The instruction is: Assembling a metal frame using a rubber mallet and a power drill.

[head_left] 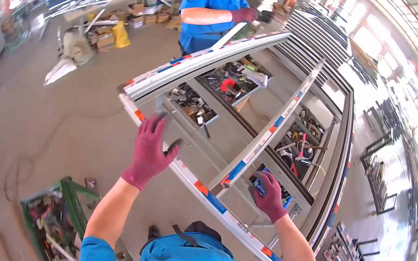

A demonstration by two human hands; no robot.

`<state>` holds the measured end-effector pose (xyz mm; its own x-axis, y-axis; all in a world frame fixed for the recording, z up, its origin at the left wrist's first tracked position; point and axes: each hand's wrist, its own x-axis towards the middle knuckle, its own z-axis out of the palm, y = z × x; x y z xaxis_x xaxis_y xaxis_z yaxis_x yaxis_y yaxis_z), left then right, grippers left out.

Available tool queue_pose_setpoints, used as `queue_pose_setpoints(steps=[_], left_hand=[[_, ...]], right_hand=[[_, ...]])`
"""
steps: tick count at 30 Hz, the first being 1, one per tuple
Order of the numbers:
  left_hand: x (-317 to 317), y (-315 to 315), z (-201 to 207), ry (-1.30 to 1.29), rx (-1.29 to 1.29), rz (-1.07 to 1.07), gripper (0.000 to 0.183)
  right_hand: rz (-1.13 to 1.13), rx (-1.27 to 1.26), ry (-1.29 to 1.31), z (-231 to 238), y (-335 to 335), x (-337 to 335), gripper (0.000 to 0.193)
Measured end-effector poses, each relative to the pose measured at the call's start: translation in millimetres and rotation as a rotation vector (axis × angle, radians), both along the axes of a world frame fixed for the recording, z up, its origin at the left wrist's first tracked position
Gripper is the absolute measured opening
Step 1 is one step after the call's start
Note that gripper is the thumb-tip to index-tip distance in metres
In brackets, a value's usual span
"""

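A large rectangular metal window frame (195, 184) with a grey-white face and strips of blue, red and white tape lies before me. A crossbar (269, 132) with the same tape divides it. My left hand (149, 149), in a maroon glove with dark palm, is at the frame's near left side, fingers stretched and thumb apart. Whether it rests on the bar or hovers over it I cannot tell. My right hand (268, 196), gloved alike, is just right of the crossbar's near end, over the frame's opening. Its fingers are bent but apart, with nothing seen in them.
Across the frame, a co-worker in blue (206, 10) with maroon gloves holds a long white strip (229, 35). Trays of small parts (191, 103) show through the frame. A green bin (66, 206) stands at lower left, racks of profiles (376, 179) at right, a yellow bag (121, 34) at far left.
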<state>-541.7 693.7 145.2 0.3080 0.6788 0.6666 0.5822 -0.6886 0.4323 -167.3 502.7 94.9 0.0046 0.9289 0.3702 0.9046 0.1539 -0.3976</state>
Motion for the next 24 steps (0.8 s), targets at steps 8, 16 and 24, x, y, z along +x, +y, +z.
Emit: queue_pose_setpoints(steps=[8, 16, 24], left_hand=[[55.1, 119.0, 35.7, -0.099, -0.073, -0.101, 0.063], [119.2, 160.4, 13.8, 0.058, -0.300, -0.373, 0.047], [55.1, 247.5, -71.0, -0.453, -0.834, -0.279, 0.026]], right_hand=[[-0.058, 0.195, 0.148, 0.0, 133.9, 15.6, 0.043], [-0.309, 0.305, 0.289, 1.8, 181.5, 90.1, 0.031], [-0.499, 0.317, 0.170, -28.9, 151.1, 114.0, 0.034]])
